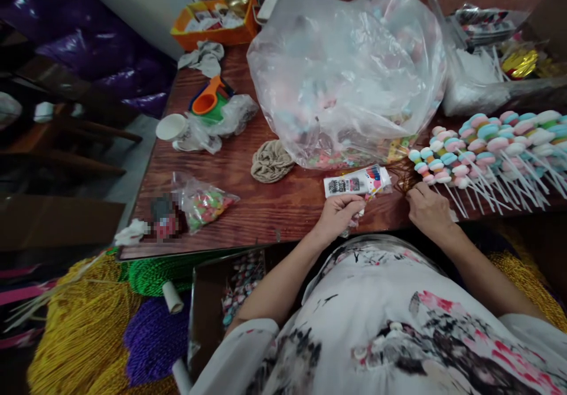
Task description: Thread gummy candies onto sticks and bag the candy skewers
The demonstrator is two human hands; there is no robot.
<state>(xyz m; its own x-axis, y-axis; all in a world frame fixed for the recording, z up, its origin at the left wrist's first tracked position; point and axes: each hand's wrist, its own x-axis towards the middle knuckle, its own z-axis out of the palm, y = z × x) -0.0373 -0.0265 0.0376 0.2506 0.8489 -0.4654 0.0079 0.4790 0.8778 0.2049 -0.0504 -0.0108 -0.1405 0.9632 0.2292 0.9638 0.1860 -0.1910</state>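
Observation:
My left hand (339, 215) is at the table's front edge, thumb and fingers pinched on the near end of a small printed plastic bag (348, 186) with a white label and coloured marks. To its right, my right hand (430, 211) rests with curled fingers beside a tangle of thin brown ties (402, 178); whatever its fingertips hold is too small to make out. Just beyond that hand lie many marshmallow skewers (481, 144) in pink, blue and white, their white sticks pointing towards me. A big clear bag (345, 70) of pastel sweets stands behind both hands.
On the left are a bag of gummy sweets (208, 203), a brown scrunched cloth (271, 162), a paper cup (172, 127) and orange-handled tape dispenser-like item (207, 101). A yellow bin (186, 36) stands at the back. An open clear box (469, 82) sits right. Cord bundles (84, 324) lie below.

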